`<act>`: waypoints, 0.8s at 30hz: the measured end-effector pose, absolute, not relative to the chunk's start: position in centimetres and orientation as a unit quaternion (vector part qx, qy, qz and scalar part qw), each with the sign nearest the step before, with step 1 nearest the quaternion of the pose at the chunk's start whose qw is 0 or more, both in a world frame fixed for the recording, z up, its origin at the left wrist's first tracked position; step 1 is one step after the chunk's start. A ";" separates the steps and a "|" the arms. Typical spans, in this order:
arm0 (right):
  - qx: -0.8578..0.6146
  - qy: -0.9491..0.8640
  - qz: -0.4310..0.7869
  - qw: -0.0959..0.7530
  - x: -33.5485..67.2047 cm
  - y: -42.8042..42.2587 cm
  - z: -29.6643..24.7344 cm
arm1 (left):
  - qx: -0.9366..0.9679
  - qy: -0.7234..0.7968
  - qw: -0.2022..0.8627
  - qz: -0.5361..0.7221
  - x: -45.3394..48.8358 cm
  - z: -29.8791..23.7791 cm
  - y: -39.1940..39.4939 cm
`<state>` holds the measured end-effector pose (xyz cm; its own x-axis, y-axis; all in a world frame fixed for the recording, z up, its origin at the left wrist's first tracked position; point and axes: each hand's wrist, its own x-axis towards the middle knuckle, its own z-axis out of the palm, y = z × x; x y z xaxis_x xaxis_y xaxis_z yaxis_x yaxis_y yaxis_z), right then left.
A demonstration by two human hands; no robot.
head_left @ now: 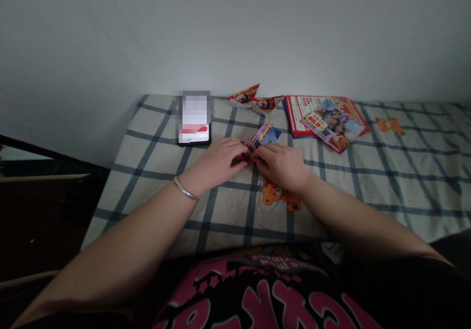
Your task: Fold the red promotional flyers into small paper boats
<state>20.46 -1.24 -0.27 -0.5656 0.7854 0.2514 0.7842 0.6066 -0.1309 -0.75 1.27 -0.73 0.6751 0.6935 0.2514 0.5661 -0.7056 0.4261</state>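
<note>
My left hand (227,156) and my right hand (281,164) meet over the checked cloth, fingers closed on a small folded flyer (268,135) in red, purple and blue. The flyer's lower part is hidden behind my fingers; its blue corner points up and to the right. Just beyond it stands a red folded paper piece (265,104) with its pointed flaps raised. To the right lies a stack of printed flyers (300,118), with one colourful flyer (333,125) set askew on top.
A phone (195,123) with a lit screen, partly blurred, lies to the left near the wall (235,34). The checked cloth (386,172) has printed orange bears and some wrinkles on the right. At the left, the covered surface ends above a dark area.
</note>
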 end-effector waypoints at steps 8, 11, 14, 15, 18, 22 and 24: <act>-0.425 -0.892 -0.035 0.147 20.4 -0.7 -0.8 | 0.889 0.387 0.122 0.212 0.0 -1.1 0.7; -0.417 -0.896 -0.038 0.146 20.4 -0.7 -0.8 | 0.888 0.395 0.111 0.209 0.2 -1.1 0.5; -0.415 -0.897 -0.032 0.151 20.4 -0.7 -0.9 | 0.888 0.396 0.108 0.207 0.3 -1.1 0.5; -0.415 -0.896 -0.031 0.153 20.4 -0.7 -0.9 | 0.889 0.396 0.102 0.204 0.4 -1.0 0.4; -0.421 -0.892 -0.022 0.161 20.3 -0.7 -1.1 | 0.890 0.409 0.074 0.186 0.5 -0.8 0.2; -0.441 -0.883 -0.009 0.160 20.4 -0.8 -1.0 | 0.889 0.417 0.065 0.177 0.7 -0.5 0.0; -0.440 -0.884 -0.007 0.156 20.8 -0.8 -0.8 | 0.892 0.413 0.061 0.173 0.7 -0.5 0.0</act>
<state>20.76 -0.81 -0.78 -0.5635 0.7764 0.2822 0.7809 0.6121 -0.1248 0.71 0.00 -0.45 0.5992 0.7578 0.2582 0.7160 -0.6515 0.2507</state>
